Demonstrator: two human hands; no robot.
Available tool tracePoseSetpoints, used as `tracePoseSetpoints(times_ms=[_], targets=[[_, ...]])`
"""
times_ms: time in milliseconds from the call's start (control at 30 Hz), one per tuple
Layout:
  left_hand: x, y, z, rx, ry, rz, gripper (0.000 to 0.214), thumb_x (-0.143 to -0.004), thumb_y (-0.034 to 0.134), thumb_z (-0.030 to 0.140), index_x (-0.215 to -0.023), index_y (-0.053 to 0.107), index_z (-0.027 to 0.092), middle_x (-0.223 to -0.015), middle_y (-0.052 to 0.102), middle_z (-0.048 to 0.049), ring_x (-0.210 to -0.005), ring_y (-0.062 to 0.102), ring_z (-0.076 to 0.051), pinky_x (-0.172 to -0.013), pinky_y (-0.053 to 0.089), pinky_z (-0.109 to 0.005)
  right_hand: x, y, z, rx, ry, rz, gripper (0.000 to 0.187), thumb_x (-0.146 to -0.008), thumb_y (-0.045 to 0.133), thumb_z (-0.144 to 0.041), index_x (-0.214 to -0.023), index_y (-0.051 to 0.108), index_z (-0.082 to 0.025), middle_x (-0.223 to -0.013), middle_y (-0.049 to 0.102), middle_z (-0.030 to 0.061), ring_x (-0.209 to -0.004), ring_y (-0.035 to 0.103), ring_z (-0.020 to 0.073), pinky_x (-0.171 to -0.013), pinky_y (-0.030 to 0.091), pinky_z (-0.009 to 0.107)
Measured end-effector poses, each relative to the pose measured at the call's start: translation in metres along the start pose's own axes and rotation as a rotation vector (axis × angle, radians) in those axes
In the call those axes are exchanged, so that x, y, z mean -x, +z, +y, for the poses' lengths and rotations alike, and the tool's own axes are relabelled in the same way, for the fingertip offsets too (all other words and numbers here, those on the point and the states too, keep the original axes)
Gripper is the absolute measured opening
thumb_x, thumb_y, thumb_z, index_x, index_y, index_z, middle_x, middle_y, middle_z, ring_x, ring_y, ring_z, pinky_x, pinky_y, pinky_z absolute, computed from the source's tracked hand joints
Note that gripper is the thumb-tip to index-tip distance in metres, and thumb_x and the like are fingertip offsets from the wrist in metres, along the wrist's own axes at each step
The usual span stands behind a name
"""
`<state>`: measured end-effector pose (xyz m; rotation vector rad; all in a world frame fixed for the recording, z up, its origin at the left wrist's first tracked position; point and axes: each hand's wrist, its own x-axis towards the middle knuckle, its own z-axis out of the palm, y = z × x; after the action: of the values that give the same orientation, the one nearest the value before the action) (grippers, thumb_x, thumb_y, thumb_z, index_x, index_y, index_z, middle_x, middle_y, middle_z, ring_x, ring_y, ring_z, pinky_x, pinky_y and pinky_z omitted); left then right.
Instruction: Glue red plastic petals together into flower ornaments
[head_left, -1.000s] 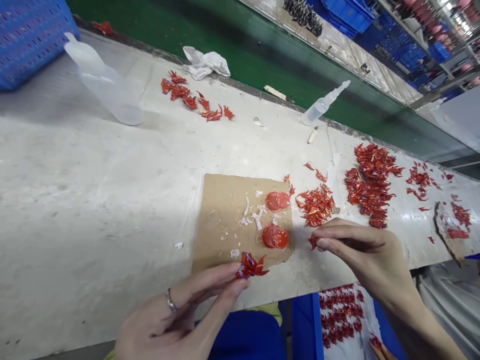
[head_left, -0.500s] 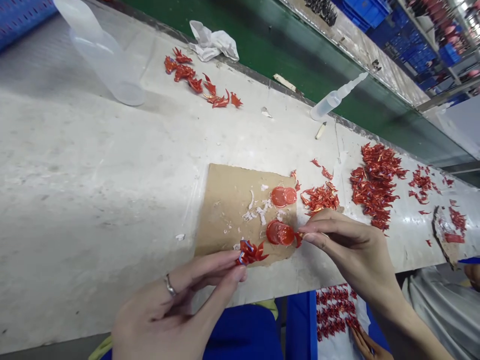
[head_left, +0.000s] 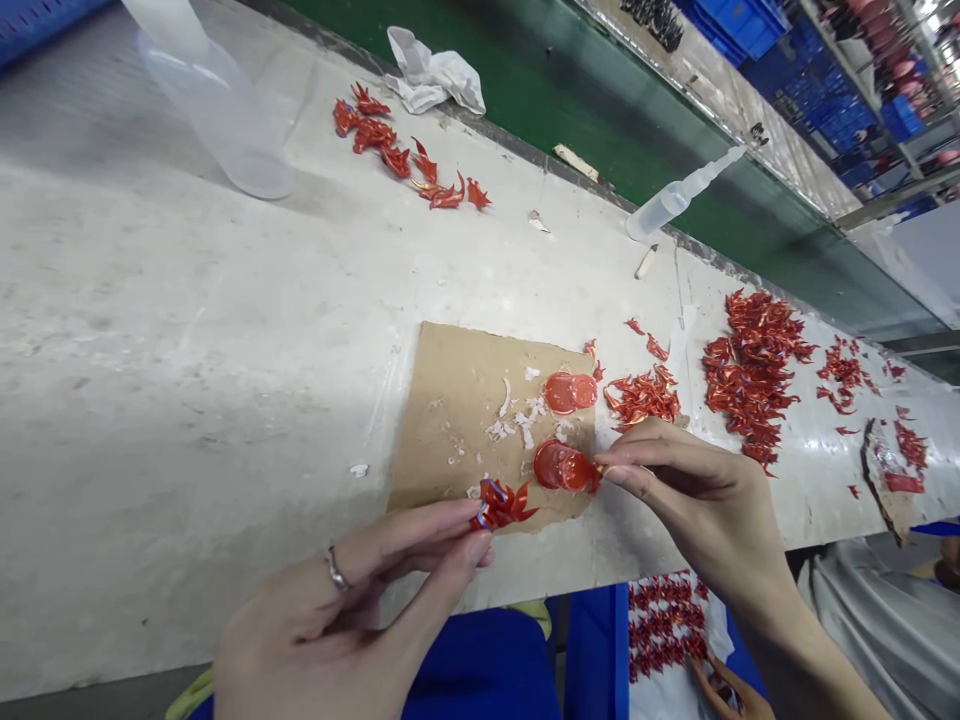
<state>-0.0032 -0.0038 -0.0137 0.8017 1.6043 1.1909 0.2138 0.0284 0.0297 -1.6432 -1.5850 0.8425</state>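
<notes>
On pale table (head_left: 247, 380), noted cardboard sheet (head_left: 450, 420) under two red cups (head_left: 570, 393), just beside heap of red pieces (head_left: 643, 397). Found left hand (head_left: 337, 620) pinching red flower (head_left: 501, 506) over sheet's near edge; found right hand (head_left: 697, 490) pinching small red piece (head_left: 595, 480) at rim of nearer cup (head_left: 559, 466).
</notes>
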Motion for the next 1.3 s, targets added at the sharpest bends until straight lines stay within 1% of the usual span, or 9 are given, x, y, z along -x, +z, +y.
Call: tracePoseSetpoints(times_ms=[200,333,567,800,867,933,1033,1167,1300], targets=[[-0.003,-0.008,-0.011,-0.09,0.089,-0.064,0.024,-0.073,0.089,0.026,-0.088,0.086,0.045,-0.081,0.085,0.018,-0.063,0.081,-0.007,-0.073,0.061,-0.004,-0.001,0.001,-0.001,0.019,-0.012,-0.009,0.012,-0.09,0.084,-0.037,-0.083,0.088,-0.028,-0.075,0.082,0.004,-0.068,0.075,0.0184,-0.061,0.063,0.028],[-0.001,-0.002,-0.004,-0.025,0.025,-0.014,0.026,-0.074,0.085,0.022,-0.083,0.085,0.047,-0.078,0.083,0.0207,-0.063,0.08,-0.003,-0.073,0.057,0.001,0.001,-0.001,-0.002,0.038,-0.014,-0.021,0.014,-0.091,0.083,-0.038,-0.083,0.088,-0.028,-0.076,0.082,0.0049,-0.069,0.075,0.0195,-0.06,0.064,0.029],[0.001,0.001,0.002,-0.017,-0.015,-0.01,0.028,-0.072,0.085,0.021,-0.082,0.085,0.046,-0.077,0.083,0.0203,-0.062,0.08,-0.003,-0.072,0.057,0.002,0.002,0.0,-0.002,0.025,-0.018,-0.017,0.008,-0.091,0.083,-0.033,-0.087,0.089,-0.03,-0.077,0.083,0.003,-0.07,0.075,0.0177,-0.062,0.063,0.027],[-0.001,-0.003,-0.004,-0.054,0.054,-0.022,0.027,-0.075,0.086,0.021,-0.083,0.084,0.047,-0.079,0.083,0.0222,-0.066,0.081,-0.003,-0.076,0.056,0.002,0.005,-0.002,0.002,0.016,-0.021,-0.017,0.008,-0.09,0.083,-0.025,-0.089,0.088,-0.031,-0.08,0.083,0.0012,-0.072,0.075,0.0163,-0.066,0.062,0.026],[-0.002,-0.005,-0.007,-0.072,0.112,-0.07,0.031,-0.076,0.087,0.02,-0.087,0.084,0.049,-0.082,0.083,0.0234,-0.068,0.081,-0.003,-0.077,0.057,0.001,0.006,-0.003,0.005,-0.01,0.002,-0.006,0.008,-0.09,0.084,-0.025,-0.089,0.089,-0.032,-0.081,0.083,0.0009,-0.074,0.074,0.0159,-0.068,0.061,0.025],[-0.003,-0.006,-0.008,-0.088,0.141,-0.103,0.036,-0.076,0.087,0.018,-0.091,0.083,0.051,-0.085,0.083,0.0253,-0.07,0.082,-0.002,-0.079,0.057,0.001,0.007,-0.004,0.009,-0.076,0.056,0.012,0.005,-0.089,0.086,-0.028,-0.089,0.089,-0.033,-0.081,0.082,0.0012,-0.075,0.073,0.0157,-0.067,0.059,0.025],[-0.001,-0.004,-0.003,-0.066,0.09,-0.047,0.034,-0.075,0.085,0.017,-0.085,0.082,0.05,-0.081,0.082,0.027,-0.069,0.081,-0.001,-0.078,0.057,0.002,0.01,-0.006,0.013,-0.303,0.189,0.025,0.007,-0.083,0.091,-0.039,-0.083,0.088,-0.033,-0.074,0.077,0.0011,-0.068,0.066,0.0135,-0.059,0.052,0.023],[0.003,0.007,0.006,0.0,0.056,-0.05,0.029,-0.073,0.084,0.017,-0.078,0.082,0.045,-0.076,0.08,0.0253,-0.066,0.079,0.0,-0.074,0.056,0.003,0.014,-0.01,0.012,-0.647,0.34,-0.025,0.017,-0.078,0.094,-0.044,-0.078,0.086,-0.029,-0.06,0.059,-0.003,-0.058,0.051,0.0094,-0.053,0.042,0.02],[0.007,0.017,0.012,0.092,0.085,-0.055,0.027,-0.073,0.083,0.013,-0.079,0.079,0.039,-0.074,0.078,0.0235,-0.062,0.077,0.001,-0.072,0.054,0.006,0.014,-0.013,0.002,-0.821,0.445,-0.094,0.017,-0.077,0.095,-0.042,-0.077,0.085,-0.028,-0.058,0.045,-0.0053,-0.054,0.037,0.0075,-0.048,0.032,0.018]])
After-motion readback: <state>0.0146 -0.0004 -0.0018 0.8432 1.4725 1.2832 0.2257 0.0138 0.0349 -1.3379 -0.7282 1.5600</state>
